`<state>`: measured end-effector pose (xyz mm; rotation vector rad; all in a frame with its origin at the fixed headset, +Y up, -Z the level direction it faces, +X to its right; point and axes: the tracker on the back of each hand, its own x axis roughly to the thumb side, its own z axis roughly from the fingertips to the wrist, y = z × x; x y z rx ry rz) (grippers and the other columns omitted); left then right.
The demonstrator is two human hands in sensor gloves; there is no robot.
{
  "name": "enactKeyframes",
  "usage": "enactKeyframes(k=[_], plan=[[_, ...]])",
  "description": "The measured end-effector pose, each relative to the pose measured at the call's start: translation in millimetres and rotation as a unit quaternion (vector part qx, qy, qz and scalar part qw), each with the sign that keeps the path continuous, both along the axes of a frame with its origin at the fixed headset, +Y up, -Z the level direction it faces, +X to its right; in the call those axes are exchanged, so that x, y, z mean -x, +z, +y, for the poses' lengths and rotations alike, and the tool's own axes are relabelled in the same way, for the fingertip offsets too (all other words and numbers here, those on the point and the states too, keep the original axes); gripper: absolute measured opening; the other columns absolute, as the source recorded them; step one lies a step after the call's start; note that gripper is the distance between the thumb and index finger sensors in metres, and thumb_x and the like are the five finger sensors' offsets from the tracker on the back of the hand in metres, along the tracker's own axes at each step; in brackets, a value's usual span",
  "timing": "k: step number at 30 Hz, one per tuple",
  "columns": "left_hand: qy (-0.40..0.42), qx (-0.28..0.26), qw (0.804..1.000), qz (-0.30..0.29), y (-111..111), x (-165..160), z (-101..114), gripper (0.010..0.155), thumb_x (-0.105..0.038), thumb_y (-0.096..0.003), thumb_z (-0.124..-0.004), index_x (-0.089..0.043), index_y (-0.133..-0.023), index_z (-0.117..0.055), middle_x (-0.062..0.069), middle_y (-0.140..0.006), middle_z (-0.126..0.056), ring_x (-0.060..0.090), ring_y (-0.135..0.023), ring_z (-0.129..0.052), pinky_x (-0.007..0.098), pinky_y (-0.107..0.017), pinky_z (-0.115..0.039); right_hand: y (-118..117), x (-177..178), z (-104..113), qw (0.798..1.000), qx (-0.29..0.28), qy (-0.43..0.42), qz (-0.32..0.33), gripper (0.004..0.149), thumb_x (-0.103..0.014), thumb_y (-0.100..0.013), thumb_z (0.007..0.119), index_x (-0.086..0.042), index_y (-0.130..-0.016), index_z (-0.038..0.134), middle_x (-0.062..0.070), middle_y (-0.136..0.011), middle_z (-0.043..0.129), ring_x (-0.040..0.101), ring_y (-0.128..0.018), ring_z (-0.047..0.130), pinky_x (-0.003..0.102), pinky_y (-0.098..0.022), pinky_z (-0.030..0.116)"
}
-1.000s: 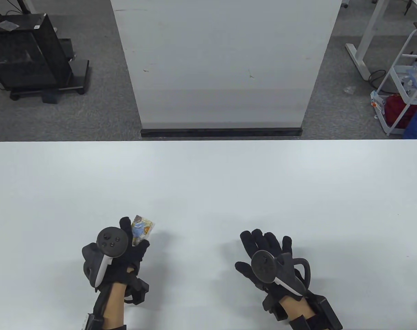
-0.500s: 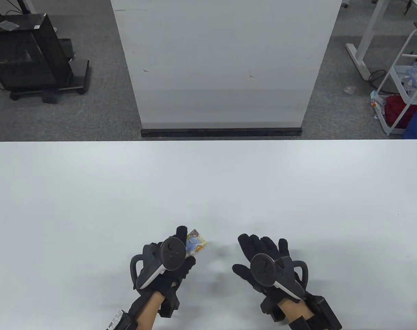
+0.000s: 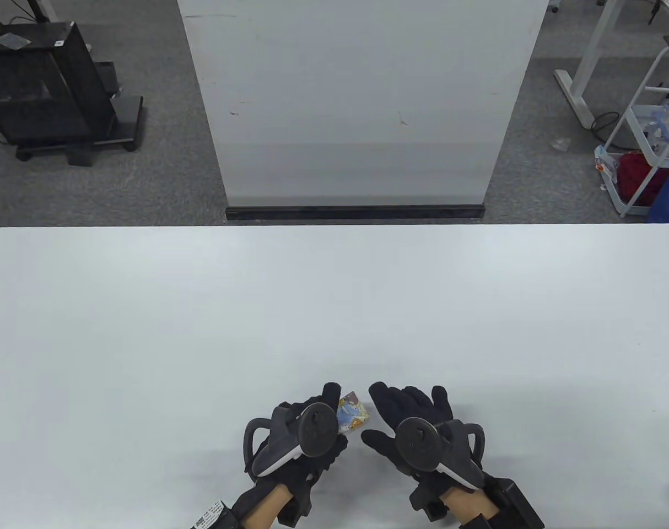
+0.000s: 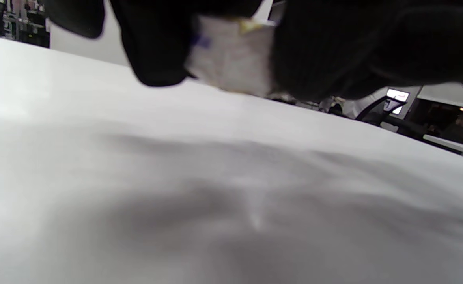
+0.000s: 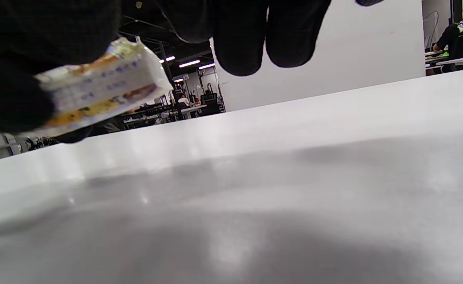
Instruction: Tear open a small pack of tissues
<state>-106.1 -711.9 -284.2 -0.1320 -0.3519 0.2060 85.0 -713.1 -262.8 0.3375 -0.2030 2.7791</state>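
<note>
Tissue pack (image 3: 351,416) is being gripped above the near table (image 3: 334,308) edge by left hand (image 3: 307,441); right hand (image 3: 409,424), fingers spread, is being held just beside. Pack is judged light, soft, film slippery: best pinched at a free corner.

The counter (image 3: 334,308) is smooth and white with a soft sheen — it catches blurred glare in the wrist views. The tissue pack (image 3: 351,414) wears glossy printed plastic film. Both gloves are matt black knit cloth — fingers (image 5: 239,43) included. The floor (image 3: 147,176) is rough grey carpet.
</note>
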Motion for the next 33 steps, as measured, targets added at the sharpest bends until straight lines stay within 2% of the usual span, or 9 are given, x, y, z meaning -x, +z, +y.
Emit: enactKeyframes(k=[4, 14, 22, 26, 33], plan=[[0.004, 0.021, 1.0, -0.019, 3, -8, -6, 0.083, -0.043, -0.0486, -0.086, -0.017, -0.11, -0.036, 0.013, -0.105, -0.068, 0.037, -0.09, -0.078, 0.066, -0.073, -0.053, 6, 7, 3, 1.0, -0.022, -0.008, 0.013, 0.078, -0.064, -0.042, 0.079, -0.032, -0.111, 0.062, -0.002, -0.103, 0.081, 0.031, -0.098, 0.076, 0.066, -0.076, 0.047], [-0.009, 0.0, 0.999, -0.034, 10, -14, -6, 0.084, -0.043, -0.0483, -0.086, -0.016, -0.11, -0.036, 0.014, -0.104, -0.069, 0.037, -0.089, -0.079, 0.065, -0.073, -0.055, 7, 15, -2, 0.999, -0.032, 0.019, 0.016, 0.062, -0.056, -0.045, 0.083, -0.032, -0.102, 0.076, -0.004, -0.096, 0.088, 0.028, -0.092, 0.082, 0.065, -0.075, 0.049], [-0.001, -0.03, 0.999, -0.034, 16, -16, -6, 0.083, -0.042, -0.0478, -0.087, -0.015, -0.109, -0.038, 0.014, -0.102, -0.07, 0.037, -0.086, -0.082, 0.062, -0.07, -0.061, 12, 17, -1, 0.995, -0.087, 0.038, 0.006, 0.051, -0.05, -0.045, 0.088, -0.033, -0.093, 0.085, -0.005, -0.088, 0.094, 0.024, -0.086, 0.089, 0.063, -0.075, 0.052], [0.005, -0.021, 0.999, -0.036, 15, -16, -6, 0.083, -0.043, -0.0482, -0.086, -0.015, -0.109, -0.037, 0.014, -0.102, -0.07, 0.037, -0.086, -0.082, 0.061, -0.07, -0.061, 13, 16, 3, 0.994, -0.109, 0.029, 0.001, 0.044, -0.048, -0.046, 0.089, -0.034, -0.087, 0.09, -0.007, -0.085, 0.096, 0.023, -0.083, 0.09, 0.062, -0.075, 0.054], [0.003, -0.018, 0.999, -0.04, 15, -18, -8, 0.083, -0.044, -0.0485, -0.085, -0.015, -0.109, -0.037, 0.014, -0.102, -0.07, 0.036, -0.086, -0.082, 0.061, -0.07, -0.061, 12, 15, 4, 0.993, -0.11, 0.03, -0.004, 0.04, -0.046, -0.045, 0.09, -0.033, -0.082, 0.094, -0.007, -0.079, 0.099, 0.022, -0.079, 0.093, 0.061, -0.074, 0.055]])
